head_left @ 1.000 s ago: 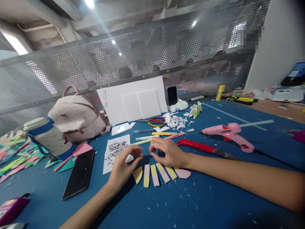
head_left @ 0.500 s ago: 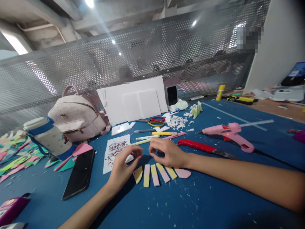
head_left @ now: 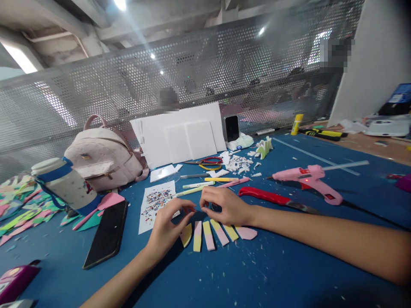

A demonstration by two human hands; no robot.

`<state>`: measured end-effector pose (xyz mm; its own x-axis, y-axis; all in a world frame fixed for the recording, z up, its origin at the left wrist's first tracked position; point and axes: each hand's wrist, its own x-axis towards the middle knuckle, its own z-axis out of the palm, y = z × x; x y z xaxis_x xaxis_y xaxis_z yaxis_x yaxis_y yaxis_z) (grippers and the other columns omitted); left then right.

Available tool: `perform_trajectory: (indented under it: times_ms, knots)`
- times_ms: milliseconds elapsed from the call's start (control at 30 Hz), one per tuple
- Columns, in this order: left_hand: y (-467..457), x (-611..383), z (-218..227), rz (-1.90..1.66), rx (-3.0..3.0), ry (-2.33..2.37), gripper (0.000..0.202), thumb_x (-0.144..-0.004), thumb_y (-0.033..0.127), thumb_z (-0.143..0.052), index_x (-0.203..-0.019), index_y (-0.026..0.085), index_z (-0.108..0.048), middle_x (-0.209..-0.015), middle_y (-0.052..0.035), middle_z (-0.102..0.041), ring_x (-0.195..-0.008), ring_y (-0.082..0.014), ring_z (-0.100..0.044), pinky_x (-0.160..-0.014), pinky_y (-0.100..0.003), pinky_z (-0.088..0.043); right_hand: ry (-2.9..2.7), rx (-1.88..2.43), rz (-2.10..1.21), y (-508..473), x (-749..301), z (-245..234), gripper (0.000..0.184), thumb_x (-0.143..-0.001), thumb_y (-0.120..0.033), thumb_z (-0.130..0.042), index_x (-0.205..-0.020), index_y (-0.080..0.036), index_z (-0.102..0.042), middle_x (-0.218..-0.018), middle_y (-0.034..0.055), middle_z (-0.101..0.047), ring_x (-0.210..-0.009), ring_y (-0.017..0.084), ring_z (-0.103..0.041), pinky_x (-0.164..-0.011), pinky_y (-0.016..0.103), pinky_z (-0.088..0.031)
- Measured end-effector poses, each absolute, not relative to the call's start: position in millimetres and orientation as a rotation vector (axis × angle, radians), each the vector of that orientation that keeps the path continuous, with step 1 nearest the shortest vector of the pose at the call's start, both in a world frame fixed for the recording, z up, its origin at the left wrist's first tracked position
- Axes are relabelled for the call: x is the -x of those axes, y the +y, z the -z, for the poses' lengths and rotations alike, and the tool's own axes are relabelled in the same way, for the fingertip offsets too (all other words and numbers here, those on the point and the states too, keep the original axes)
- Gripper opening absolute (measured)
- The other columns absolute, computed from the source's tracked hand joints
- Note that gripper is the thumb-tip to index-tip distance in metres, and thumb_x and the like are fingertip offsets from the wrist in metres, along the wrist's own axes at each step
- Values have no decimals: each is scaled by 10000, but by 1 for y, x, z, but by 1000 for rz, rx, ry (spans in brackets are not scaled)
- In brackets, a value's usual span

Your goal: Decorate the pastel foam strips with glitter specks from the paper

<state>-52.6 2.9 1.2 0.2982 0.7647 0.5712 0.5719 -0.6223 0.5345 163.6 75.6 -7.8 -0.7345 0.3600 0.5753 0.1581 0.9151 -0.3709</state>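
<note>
My left hand (head_left: 168,222) and my right hand (head_left: 227,204) hover over the blue table with their fingertips almost meeting. Thumb and fingers of each are curled into a pinch; whatever lies between them is too small or hidden to make out. Just below is a fanned row of foam pieces: a yellow wedge (head_left: 186,236) partly behind my left hand, a pink-and-yellow strip (head_left: 197,236), several similar strips, and a pink rounded piece (head_left: 246,233) under my right wrist. Beyond my left hand lies a white sheet (head_left: 144,220) scattered with tiny coloured bits.
A black phone (head_left: 107,235), a bottle (head_left: 66,184) and a pink backpack (head_left: 102,158) stand left. Pens, scissors (head_left: 210,162) and white scraps (head_left: 239,164) lie ahead. To the right are a red-handled knife (head_left: 266,195) and a pink glue gun (head_left: 308,177) with its cord.
My left hand has shifted slightly right, its thumb and fingertips drawing closer together and nearer my right hand. My right hand has barely moved; the foam pieces stay in place.
</note>
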Motion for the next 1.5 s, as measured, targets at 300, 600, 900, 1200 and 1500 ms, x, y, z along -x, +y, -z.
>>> perform_trajectory:
  times_ms: [300, 600, 900, 1200, 1500]
  knots:
    - [1, 49, 3, -1229, -2251, 1226, 34, -873, 169, -685, -893, 195, -681, -839, -18, -693, -752, -146, -644, -713, -251, -498, -2389, 300, -444, 76, -163, 8, 44, -914, -202, -582, -930, -180, -618, -912, 44, -586, -831, 162, -542, -717, 275, -419]
    - [-1, 41, 4, -1254, -2195, 1203, 35, -882, 190, -660, -907, 187, -684, -856, -48, -702, -760, -171, -656, -714, -280, -525, -2401, 272, -469, 78, -164, 8, 75, -921, -244, -592, -955, -181, -617, -922, 47, -589, -847, 164, -544, -727, 283, -429]
    - [-3, 41, 6, -1266, -2287, 1190, 40, -895, 177, -645, -906, 194, -678, -815, -44, -686, -752, -174, -647, -682, -271, -504, -2413, 240, -459, 77, -164, 8, 72, -917, -219, -574, -960, -178, -615, -918, 49, -592, -841, 162, -544, -715, 279, -421]
    - [-3, 41, 5, -1271, -2316, 1155, 93, -913, 168, -613, -937, 202, -695, -849, -53, -716, -776, -182, -674, -707, -283, -527, -2409, 229, -468, 78, -164, 8, 72, -924, -210, -548, -957, -182, -606, -906, 48, -590, -834, 165, -538, -713, 277, -417]
    - [-2, 42, 5, -1266, -2310, 1142, 160, -905, 142, -606, -1026, 211, -684, -929, -52, -730, -822, -170, -686, -758, -272, -536, -2413, 260, -430, 77, -164, 7, 52, -906, -208, -552, -944, -186, -581, -909, 51, -587, -837, 168, -535, -714, 284, -417]
